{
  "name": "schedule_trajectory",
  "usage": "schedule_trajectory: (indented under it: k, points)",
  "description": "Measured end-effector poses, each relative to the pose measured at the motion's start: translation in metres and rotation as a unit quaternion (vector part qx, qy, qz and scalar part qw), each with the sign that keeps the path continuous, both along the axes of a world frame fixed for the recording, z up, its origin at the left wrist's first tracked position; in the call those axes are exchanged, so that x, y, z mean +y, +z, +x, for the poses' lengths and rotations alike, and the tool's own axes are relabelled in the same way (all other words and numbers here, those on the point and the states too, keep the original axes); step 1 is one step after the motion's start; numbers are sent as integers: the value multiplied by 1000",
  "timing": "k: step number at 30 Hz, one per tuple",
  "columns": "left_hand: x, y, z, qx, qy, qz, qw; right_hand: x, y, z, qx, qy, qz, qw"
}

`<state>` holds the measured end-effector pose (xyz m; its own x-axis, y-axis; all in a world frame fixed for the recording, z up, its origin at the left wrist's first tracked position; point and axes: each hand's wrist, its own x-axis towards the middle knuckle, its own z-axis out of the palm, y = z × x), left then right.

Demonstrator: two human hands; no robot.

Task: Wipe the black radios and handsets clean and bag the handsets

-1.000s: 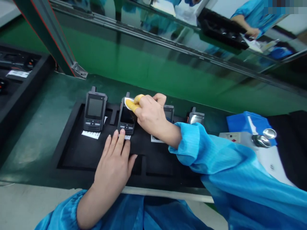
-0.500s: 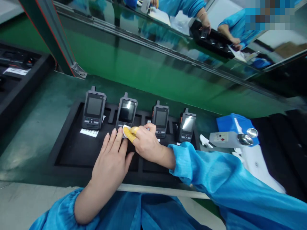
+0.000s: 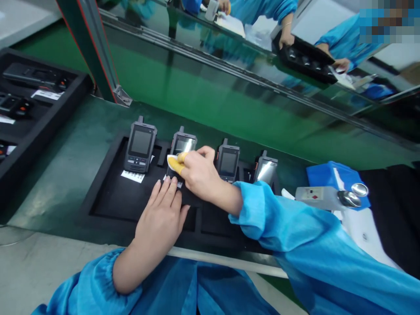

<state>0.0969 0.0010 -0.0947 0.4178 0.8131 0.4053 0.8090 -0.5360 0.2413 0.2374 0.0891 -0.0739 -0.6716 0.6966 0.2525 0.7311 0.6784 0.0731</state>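
Several dark handheld radios with screens lean in a row at the back of a black foam tray (image 3: 108, 210). My right hand (image 3: 200, 173), with yellow covers on two fingers, pinches a white cloth (image 3: 171, 162) against the second radio from the left (image 3: 184, 142). Flat and spread, my left hand (image 3: 162, 212) rests with its fingertips at that radio's lower edge. The leftmost radio (image 3: 140, 144) stands untouched above a white label (image 3: 133, 176). Further right are a third radio (image 3: 228, 161) and a fourth (image 3: 266, 168), the latter partly behind my right sleeve.
On the right lie a clear bottle (image 3: 315, 197) with a metal top and a blue box (image 3: 337, 175). Another black tray (image 3: 78, 87) with devices is at the left. Behind a green partition (image 3: 197, 92), people's hands hold a black tray (image 3: 305, 61).
My right hand has moved the cloth up onto the second radio's face. My left hand's fingertips sit slightly lower against it. The camera view has shifted left.
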Motion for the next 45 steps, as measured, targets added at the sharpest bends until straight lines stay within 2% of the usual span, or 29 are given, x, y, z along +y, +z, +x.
schedule_trajectory:
  k: [5,9,11,14,18,21,26,28,31,33,36,38,45]
  points:
    - [-7,7,-7,-102,-14,20,994,-33,-6,0,-2,81,12,997]
    - [-12,16,-31,-186,9,45,981,-26,3,-5,25,87,7,996]
    - [-9,17,-46,-171,45,59,982,-9,12,-14,41,58,19,997]
    - [1,12,-62,-99,82,70,989,29,22,-32,43,13,23,999]
    - [10,5,-66,-14,69,29,997,64,19,-55,36,-35,19,999]
    - [10,2,-62,-1,68,-1,998,57,8,-61,22,-13,38,999]
    - [8,1,-60,-12,69,-20,997,31,3,-61,-1,140,35,990]
    - [8,1,-60,-10,67,-23,997,37,7,-62,-6,138,41,990]
    - [8,1,-60,-16,68,-29,997,54,11,-66,-1,56,67,996]
    - [8,1,-60,-26,73,-31,996,57,11,-69,2,39,65,997]
    - [8,1,-60,-22,73,-24,997,46,9,-73,0,123,46,991]
    - [9,0,-60,-10,66,-17,998,41,8,-76,-6,150,48,987]
    - [10,-1,-61,-13,67,-15,998,62,17,-74,-20,4,78,997]
